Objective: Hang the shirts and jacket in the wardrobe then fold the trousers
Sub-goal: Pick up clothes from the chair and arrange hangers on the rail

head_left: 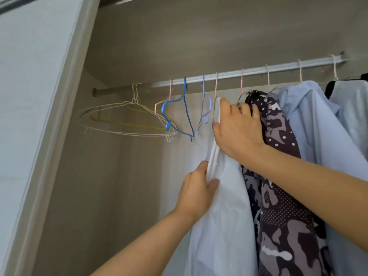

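The white shirt hangs from a thin wire hanger hooked over the wardrobe rail, about midway along it. To its right is a dark patterned garment, and a pale blue shirt hangs further right. The left hand is low on the shirt's left front edge, with thumb and fingers pinching a fold of the cloth. The right hand lies over the shirt's shoulder at the top, its thumb along the white fabric and its fingers reaching against the patterned garment. Whether it actually grips cloth or only presses cannot be told. The shirt looks light, thin and wholly limp — it will sag, crease and follow any tug, so pulling on one edge would likely skew it on the hanger or drag it off one shoulder. The wire hanger looks slight and probably swings or tips easily. The safer holds seem to be the shoulder seam or collar, where the hanger supports the cloth, with the lower hand only smoothing the front down. To the left the rail carries empty hangers, a blue hanger among them — room enough, by the look of it, for more garments.
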### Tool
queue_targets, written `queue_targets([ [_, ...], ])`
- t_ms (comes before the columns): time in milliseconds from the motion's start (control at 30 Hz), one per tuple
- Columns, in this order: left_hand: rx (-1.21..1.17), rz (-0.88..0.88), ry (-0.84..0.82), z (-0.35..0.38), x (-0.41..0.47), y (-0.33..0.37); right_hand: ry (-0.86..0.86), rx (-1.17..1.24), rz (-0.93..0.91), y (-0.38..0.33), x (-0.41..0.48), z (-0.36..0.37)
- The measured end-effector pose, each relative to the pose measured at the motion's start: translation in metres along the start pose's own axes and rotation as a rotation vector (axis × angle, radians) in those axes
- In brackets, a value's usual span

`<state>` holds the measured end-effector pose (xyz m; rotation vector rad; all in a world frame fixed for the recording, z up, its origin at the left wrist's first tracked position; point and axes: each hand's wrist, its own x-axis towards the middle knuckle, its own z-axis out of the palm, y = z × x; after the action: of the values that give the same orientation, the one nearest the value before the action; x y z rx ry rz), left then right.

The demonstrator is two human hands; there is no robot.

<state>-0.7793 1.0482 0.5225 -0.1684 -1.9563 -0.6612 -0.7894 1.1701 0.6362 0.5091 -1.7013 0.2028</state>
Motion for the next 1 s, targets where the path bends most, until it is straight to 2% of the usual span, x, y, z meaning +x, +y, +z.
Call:
queue_targets([
  [400, -0.112, -0.093, 0.043, -0.060, -0.090, 0.020, -0.131, 0.053, -0.207, -0.023, -0.115, -0.056],
  [667, 0.238, 0.039, 0.037, -0.135, -0.178, 0.033, -0.191, 0.232, -0.309, -0.070, -0.177, -0.088],
  [867, 0.572, 0.058, -0.010, -0.197, -0.263, 0.027, -0.164, 0.469, -0.348, -0.128, -0.236, -0.108],
  [1000, 0.756, -0.008, -0.030, -0.229, -0.319, 0.016, -0.213, 0.625, -0.403, -0.172, -0.281, -0.121],
])
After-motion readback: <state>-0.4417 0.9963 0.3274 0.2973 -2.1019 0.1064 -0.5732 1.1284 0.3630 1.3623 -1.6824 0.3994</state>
